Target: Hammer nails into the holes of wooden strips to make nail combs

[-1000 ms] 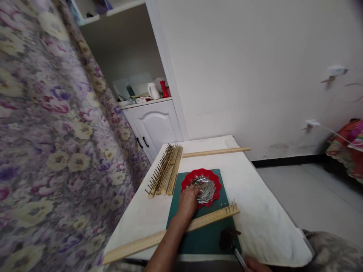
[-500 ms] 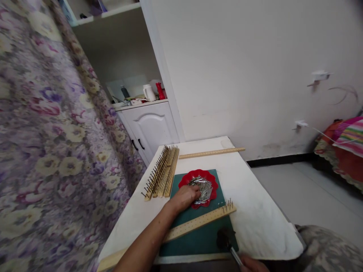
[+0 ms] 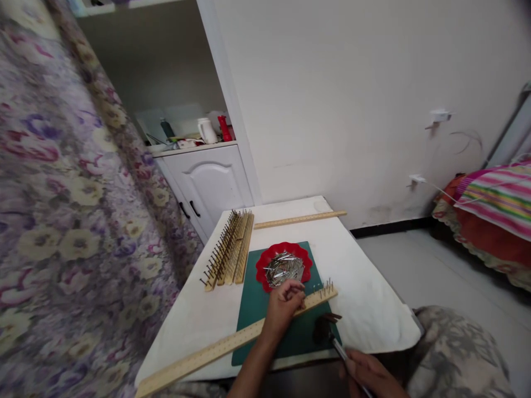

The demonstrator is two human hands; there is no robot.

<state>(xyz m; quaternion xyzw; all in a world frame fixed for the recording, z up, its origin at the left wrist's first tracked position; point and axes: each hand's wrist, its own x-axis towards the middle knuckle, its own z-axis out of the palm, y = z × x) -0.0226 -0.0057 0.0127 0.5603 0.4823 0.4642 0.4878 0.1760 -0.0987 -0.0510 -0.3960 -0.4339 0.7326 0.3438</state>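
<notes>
My left hand is closed in a pinch over a long wooden strip that lies slantwise across a green cutting mat; what the fingers hold is too small to make out. Several nails stand in the strip's right end. Just behind the hand a red scalloped dish holds a heap of silver nails. My right hand grips the handle of a black-headed hammer whose head rests on the mat's near right corner.
A stack of wooden strips full of nails lies left of the mat, and a bare strip lies at the white table's far edge. A flowered curtain hangs at left, a white cabinet behind, bedding at right.
My left hand has drawn back from the red dish of nails to the wooden strip on the mat. My right hand has come further into view with the hammer. The view has shifted right.
</notes>
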